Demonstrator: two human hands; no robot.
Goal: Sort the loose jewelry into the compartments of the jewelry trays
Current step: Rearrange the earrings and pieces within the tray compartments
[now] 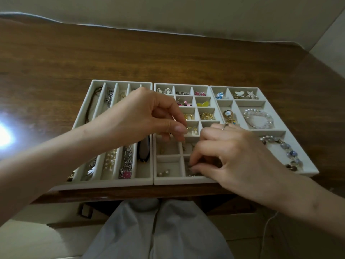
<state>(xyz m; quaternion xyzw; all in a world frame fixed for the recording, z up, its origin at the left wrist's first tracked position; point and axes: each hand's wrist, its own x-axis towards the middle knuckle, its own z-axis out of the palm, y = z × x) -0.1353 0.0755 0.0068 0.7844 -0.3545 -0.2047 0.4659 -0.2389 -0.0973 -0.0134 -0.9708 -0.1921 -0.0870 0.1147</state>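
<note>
1. Nearest, the person's light trousers (pixel 168 230) fill the bottom centre above a pale floor, and a thin white cable (pixel 267 227) hangs at the right.
2. A dark, wood-grained desk (pixel 130 53) carries three pale trays side by side at its near edge. A bright glare (pixel 3 135) lies on it at the left.
3. The right hand (pixel 233 157) reaches into the near right compartment of the middle tray (pixel 179 181). Its fingers curl down onto a dark cluster of small pieces (pixel 194 171); whether this grip holds them I cannot tell.
4. The left hand (pixel 149 116) hovers over the same tray, its grip pinching a small gold piece (pixel 186 128) between thumb and forefinger, too small to name.
5. The middle tray's near left compartment holds pearl studs (pixel 164 172).
6. The left tray (pixel 112 184) has long lanes with a pink flower bracelet (pixel 127 172) and a pearl chain (pixel 110 159).
7. The right tray (pixel 315 171) holds a blue-stone bracelet (pixel 291 154) near and a pale bead bracelet (pixel 258 118) farther back.
8. The far compartments hold a cameo (pixel 168 91), pink pieces (pixel 200 93), a yellow piece (pixel 203 104), a butterfly (pixel 239 94) and a starfish (pixel 251 94).
9. Behind the desk stands a plain pale wall (pixel 186 12).
</note>
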